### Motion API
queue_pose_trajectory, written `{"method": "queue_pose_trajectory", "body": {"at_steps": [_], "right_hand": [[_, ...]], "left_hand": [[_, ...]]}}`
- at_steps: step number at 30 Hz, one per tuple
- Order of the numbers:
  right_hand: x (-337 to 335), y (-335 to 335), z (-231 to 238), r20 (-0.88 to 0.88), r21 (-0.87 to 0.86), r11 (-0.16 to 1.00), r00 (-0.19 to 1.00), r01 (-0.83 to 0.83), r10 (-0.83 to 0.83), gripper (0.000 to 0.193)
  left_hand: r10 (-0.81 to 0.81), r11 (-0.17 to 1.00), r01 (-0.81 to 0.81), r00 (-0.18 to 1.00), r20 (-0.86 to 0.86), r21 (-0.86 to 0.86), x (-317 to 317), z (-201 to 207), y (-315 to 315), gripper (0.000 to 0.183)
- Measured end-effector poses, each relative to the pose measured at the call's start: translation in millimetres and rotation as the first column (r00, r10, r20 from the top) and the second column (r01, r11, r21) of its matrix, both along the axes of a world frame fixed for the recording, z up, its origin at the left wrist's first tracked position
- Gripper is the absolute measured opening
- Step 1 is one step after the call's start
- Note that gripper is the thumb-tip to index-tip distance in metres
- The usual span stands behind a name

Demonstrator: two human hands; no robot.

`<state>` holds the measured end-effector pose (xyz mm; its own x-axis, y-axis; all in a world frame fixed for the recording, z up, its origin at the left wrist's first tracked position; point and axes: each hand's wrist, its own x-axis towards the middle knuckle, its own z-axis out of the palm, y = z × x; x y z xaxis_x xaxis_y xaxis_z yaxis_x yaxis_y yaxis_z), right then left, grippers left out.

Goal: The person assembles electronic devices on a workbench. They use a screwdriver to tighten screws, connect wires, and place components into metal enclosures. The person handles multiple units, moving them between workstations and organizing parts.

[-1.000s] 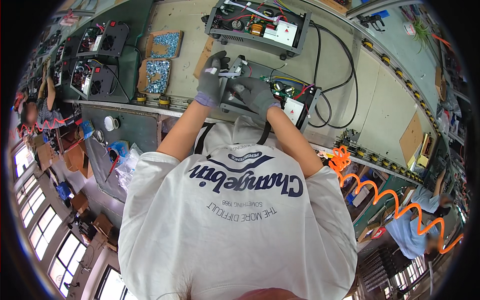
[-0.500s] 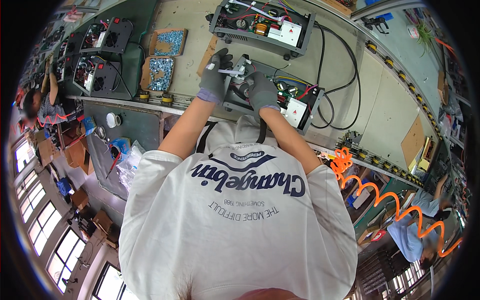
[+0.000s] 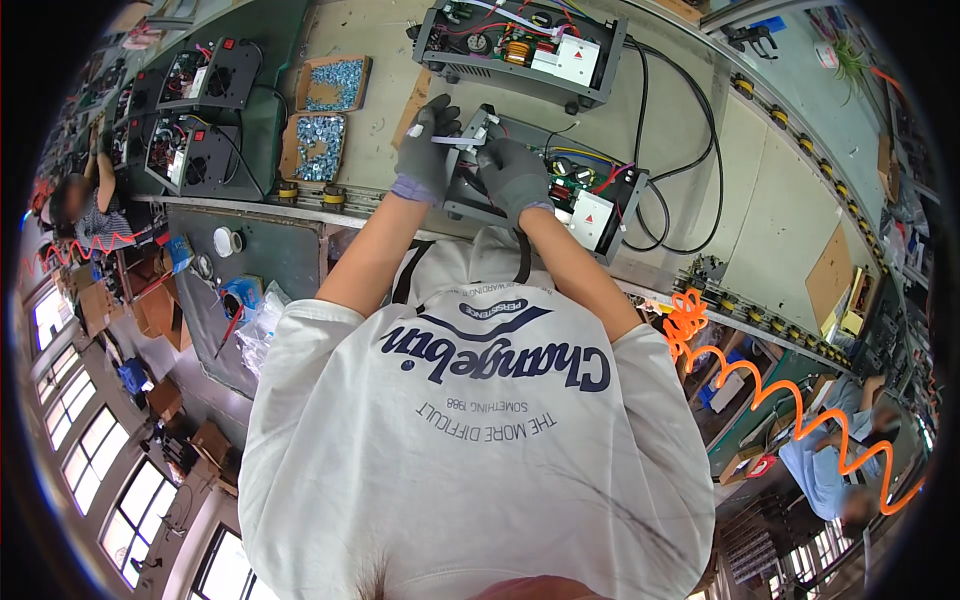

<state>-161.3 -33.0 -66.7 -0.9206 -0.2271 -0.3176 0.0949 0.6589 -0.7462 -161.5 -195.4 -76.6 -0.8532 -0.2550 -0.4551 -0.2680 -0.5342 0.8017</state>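
An open dark metal chassis (image 3: 622,218) with a circuit board, coloured wires and a white plate lies in front of me. At its left end, a white flat cable (image 3: 455,141) stretches from my left hand toward the end panel. My gloved left hand (image 3: 424,152) is closed on that cable beside the chassis, its upper fingers curled. My gloved right hand (image 3: 516,176) reaches over the chassis, fingers bent together near the cable's other end; what they grip is hidden. Beyond stands a second open chassis (image 3: 520,72) with similar wiring.
Two cardboard trays (image 3: 287,150) of small metal fasteners sit to the left. Further left, several similar units (image 3: 208,75) stand on a green surface. Black power cords (image 3: 716,150) loop on the right. An orange coiled hose (image 3: 760,388) hangs at lower right. Other people work at both sides.
My right hand has shifted slightly left, toward the end panel and the cable. The near chassis has moved slightly, and my left hand stays by its left end.
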Motion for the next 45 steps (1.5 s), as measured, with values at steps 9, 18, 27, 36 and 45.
{"method": "queue_pose_trajectory", "body": {"at_steps": [9,18,27,36,45], "right_hand": [[6.1,-5.6,7.9,-0.017,0.028,0.994,0.994,0.106,-0.105,0.021],[15.4,-22.3,4.8,0.139,-0.143,0.935,0.942,0.323,-0.304,0.023],[15.6,-25.6,-25.0,0.233,-0.280,0.881,0.917,0.381,-0.323,0.029],[-1.8,-15.6,-0.6,0.205,-0.102,0.987,0.974,0.121,-0.099,0.035],[14.9,13.8,95.2,-0.140,-0.107,0.994,0.989,0.022,-0.037,0.032]], "left_hand": [[-0.014,0.999,0.013,0.999,-0.031,-0.036,0.3,-7.6,-2.7,0.053],[-0.027,0.995,0.023,0.999,-0.034,-0.098,0.1,6.4,5.5,0.046],[-0.040,0.992,0.035,0.999,-0.036,-0.124,0.1,7.2,5.9,0.046],[-0.183,0.970,0.179,0.983,-0.014,-0.162,2.9,18.8,12.4,0.042],[-0.446,0.250,0.036,0.891,-0.082,-0.968,3.7,59.2,30.8,0.033]]}}
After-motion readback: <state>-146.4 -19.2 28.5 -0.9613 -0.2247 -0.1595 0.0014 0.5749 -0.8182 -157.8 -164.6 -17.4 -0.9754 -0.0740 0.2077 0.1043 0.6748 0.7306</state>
